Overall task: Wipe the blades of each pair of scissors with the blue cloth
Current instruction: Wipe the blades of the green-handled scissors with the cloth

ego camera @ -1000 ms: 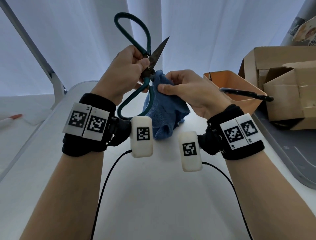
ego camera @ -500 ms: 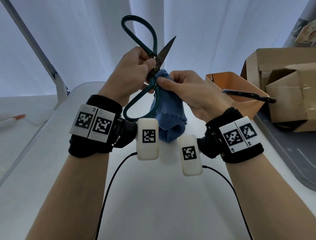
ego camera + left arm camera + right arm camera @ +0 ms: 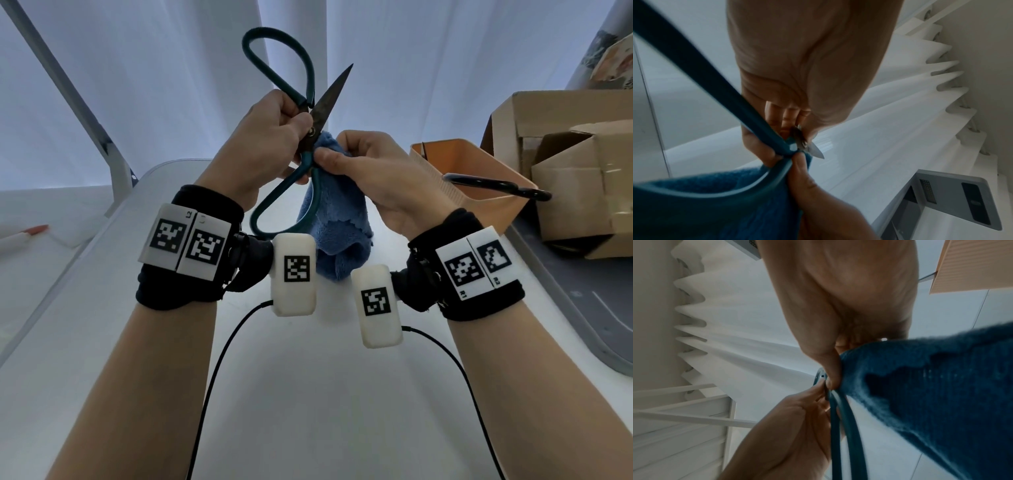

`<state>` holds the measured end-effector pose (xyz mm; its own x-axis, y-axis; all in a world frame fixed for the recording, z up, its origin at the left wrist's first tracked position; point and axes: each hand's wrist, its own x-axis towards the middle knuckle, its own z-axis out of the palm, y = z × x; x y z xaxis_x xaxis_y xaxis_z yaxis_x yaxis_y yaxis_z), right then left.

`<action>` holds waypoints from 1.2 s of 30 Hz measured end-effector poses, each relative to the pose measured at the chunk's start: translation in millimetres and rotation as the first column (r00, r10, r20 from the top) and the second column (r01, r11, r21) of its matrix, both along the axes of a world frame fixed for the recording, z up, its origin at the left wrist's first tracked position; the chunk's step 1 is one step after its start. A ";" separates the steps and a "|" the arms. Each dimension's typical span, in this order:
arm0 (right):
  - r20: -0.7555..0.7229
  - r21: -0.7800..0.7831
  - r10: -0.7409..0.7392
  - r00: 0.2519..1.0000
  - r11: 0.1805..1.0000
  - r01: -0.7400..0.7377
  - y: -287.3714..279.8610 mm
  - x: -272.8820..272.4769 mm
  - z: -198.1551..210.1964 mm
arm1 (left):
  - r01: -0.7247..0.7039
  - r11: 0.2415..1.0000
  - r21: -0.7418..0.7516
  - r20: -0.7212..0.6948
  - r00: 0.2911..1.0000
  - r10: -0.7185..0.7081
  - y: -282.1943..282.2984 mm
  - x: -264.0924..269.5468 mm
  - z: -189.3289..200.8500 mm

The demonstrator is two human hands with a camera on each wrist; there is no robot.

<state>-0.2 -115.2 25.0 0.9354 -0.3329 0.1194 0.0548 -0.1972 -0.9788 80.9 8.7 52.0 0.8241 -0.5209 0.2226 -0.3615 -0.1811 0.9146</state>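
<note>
Green-handled scissors [image 3: 310, 102] are held up over the table, spread wide, with one dark blade pointing up and right. My left hand [image 3: 298, 125] grips them at the pivot. My right hand [image 3: 325, 156] pinches the blue cloth [image 3: 337, 236] against the scissors just below the pivot, and the second blade is hidden in the cloth. The left wrist view shows the green handle [image 3: 715, 91], a blade tip [image 3: 818, 153] and the cloth [image 3: 715, 203]. In the right wrist view the cloth [image 3: 941, 386] hangs from my right hand [image 3: 831, 379] beside the handles [image 3: 840, 426]. A black-handled pair [image 3: 496, 185] lies across the orange basket [image 3: 479, 161].
Cardboard boxes [image 3: 575, 178] stand at the right behind the orange basket. A red-tipped pencil [image 3: 24, 234] lies far left. A white curtain hangs behind the white table [image 3: 308, 394], and wrist-camera cables trail over it.
Both hands have shifted slightly right and up with the scissors. My right hand has slid the cloth up closer to the pivot.
</note>
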 end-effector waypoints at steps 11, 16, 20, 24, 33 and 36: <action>-0.012 0.070 0.051 0.999 0.996 -0.050 -4.1 -5.9 3.2 | 0.033 0.999 -0.009 -0.007 0.999 -0.033 -3.3 -4.7 -1.2; 0.029 0.136 0.094 0.995 0.986 -0.097 -2.2 -3.6 2.8 | 0.052 0.999 -0.013 -0.013 0.999 -0.053 -2.0 -6.5 -0.4; 0.014 0.175 0.168 0.986 0.970 -0.168 -8.1 -7.3 1.8 | 0.057 0.998 -0.017 -0.003 0.998 -0.057 -2.5 -6.7 -0.1; 0.053 0.253 0.152 0.987 0.954 -0.161 -6.9 -7.5 1.8 | 0.090 0.996 -0.001 0.014 0.996 -0.090 -3.2 -8.7 0.4; -0.040 0.129 0.099 0.994 0.987 -0.093 -11.5 -5.5 2.3 | 0.052 0.999 -0.014 0.006 0.999 -0.052 5.4 -3.9 2.9; -0.040 0.034 -0.087 0.995 0.995 0.089 -15.8 -3.6 -0.1 | 0.016 1.000 -0.004 0.007 1.000 -0.016 8.3 0.8 3.1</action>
<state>-3.8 -131.0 24.9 0.9059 -0.4176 0.0700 0.0005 -0.1642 -0.9864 81.7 17.0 55.0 0.8140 -0.5332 0.2306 -0.3708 -0.1712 0.9128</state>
